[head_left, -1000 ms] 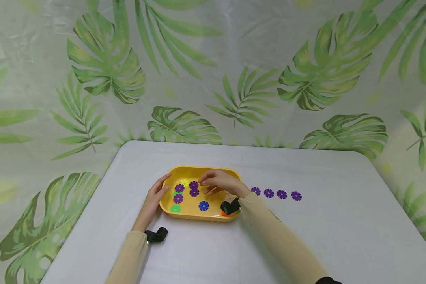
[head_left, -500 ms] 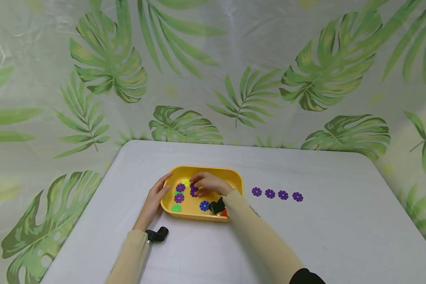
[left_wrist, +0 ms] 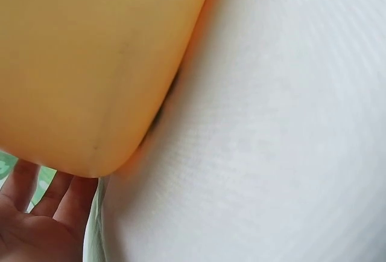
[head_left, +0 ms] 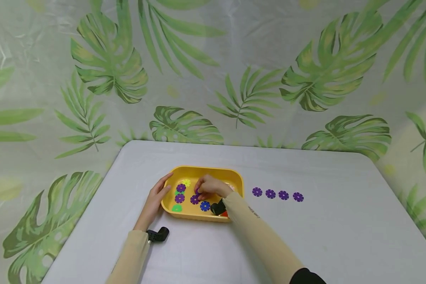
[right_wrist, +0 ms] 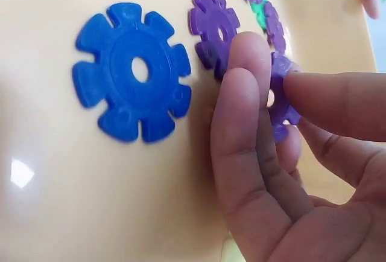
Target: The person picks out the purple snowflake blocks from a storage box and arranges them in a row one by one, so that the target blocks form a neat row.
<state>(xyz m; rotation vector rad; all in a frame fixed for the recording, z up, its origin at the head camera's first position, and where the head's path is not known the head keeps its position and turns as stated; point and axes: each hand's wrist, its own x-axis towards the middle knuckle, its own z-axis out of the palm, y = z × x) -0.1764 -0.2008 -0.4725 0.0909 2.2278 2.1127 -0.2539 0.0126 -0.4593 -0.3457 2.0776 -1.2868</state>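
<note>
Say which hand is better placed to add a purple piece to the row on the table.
Probably the right hand: it pinches a purple piece and is nearer the row. The left hand holds the yellow tray at the farther end.

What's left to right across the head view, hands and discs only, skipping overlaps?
Left hand → two purple discs by the tray's left end → right hand → row of four purple discs on the table.

Dark lettering [head_left: 254,212] runs along the beige right sleeve [head_left: 266,232], just off the near right corner of the yellow tray [head_left: 198,217], its characters too small and blurred to be read.
</note>
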